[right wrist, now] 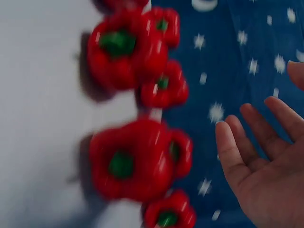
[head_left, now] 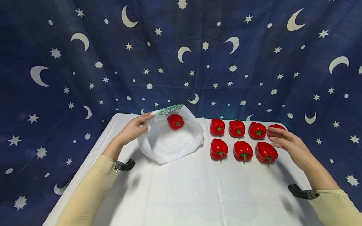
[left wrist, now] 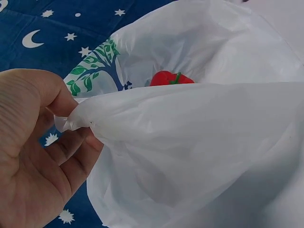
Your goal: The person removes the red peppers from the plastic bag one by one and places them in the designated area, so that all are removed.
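My left hand (head_left: 134, 128) pinches the rim of a white plastic bag (head_left: 172, 149) with a green tree print, its mouth held wide. Inside the bag lies one red bell pepper (head_left: 175, 121), partly hidden behind the near rim in the left wrist view. Over at the right, my right hand (head_left: 291, 145) is raised near the end of two rows of red bell peppers, its fingers extended and holding nothing. It overlaps the far-right pepper (head_left: 275, 128) in the head view. Closest in the front row is another pepper (head_left: 266, 153), just left of the fingertips.
Several more peppers stand in two rows, among them a back-row pepper (head_left: 217, 127) and a front-row pepper (head_left: 218, 149) right of the bag. A white cloth covers the table (head_left: 181, 194). Behind hangs a dark blue curtain (head_left: 198, 40) with moons and stars.
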Demonstrator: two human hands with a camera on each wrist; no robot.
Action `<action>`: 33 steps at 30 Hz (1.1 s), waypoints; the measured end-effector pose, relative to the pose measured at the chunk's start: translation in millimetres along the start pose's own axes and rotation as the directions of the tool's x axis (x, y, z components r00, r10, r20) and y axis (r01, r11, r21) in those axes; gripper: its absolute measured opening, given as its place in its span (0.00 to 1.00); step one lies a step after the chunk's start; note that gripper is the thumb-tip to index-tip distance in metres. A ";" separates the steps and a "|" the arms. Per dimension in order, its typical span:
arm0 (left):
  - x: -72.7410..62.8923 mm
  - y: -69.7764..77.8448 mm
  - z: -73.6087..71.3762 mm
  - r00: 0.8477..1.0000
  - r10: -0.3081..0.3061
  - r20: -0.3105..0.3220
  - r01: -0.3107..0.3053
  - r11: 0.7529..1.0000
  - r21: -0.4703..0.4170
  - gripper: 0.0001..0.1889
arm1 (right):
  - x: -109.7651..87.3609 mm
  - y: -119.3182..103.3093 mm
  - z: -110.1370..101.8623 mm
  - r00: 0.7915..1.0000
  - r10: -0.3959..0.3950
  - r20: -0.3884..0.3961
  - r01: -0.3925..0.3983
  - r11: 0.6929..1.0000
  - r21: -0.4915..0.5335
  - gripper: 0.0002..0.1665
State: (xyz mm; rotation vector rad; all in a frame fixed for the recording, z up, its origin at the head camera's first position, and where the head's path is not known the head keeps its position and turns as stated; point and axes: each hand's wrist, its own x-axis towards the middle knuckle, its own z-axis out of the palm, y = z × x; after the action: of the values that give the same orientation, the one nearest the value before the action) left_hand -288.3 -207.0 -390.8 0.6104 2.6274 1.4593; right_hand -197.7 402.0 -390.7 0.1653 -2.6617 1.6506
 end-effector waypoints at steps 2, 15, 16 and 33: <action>1.2 2.1 0.3 1.000 0.006 0.001 -0.006 1.000 0.002 0.31 | 2.3 -14.3 11.9 0.999 -0.019 0.040 0.020 0.999 -0.041 0.32; 12.0 6.6 0.9 1.000 -0.003 -0.022 0.003 0.999 -0.032 0.31 | 26.9 -63.6 92.5 0.953 -0.074 0.295 0.088 0.995 -0.036 0.35; 13.8 6.6 0.7 1.000 -0.007 -0.027 0.006 0.999 -0.035 0.31 | 29.7 -65.6 98.9 0.947 -0.072 0.313 0.084 0.996 -0.025 0.35; 41.4 11.0 -6.7 0.987 -0.134 -0.087 0.118 0.978 -0.170 0.32 | 82.2 -95.5 208.4 0.872 -0.109 0.478 0.127 0.992 -0.005 0.36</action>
State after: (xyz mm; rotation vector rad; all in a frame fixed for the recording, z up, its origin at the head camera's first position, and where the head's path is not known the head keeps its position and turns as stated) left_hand -324.7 -191.6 -372.9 0.3578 2.5276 1.6840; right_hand -260.0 166.6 -393.4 0.8223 -2.9327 1.7033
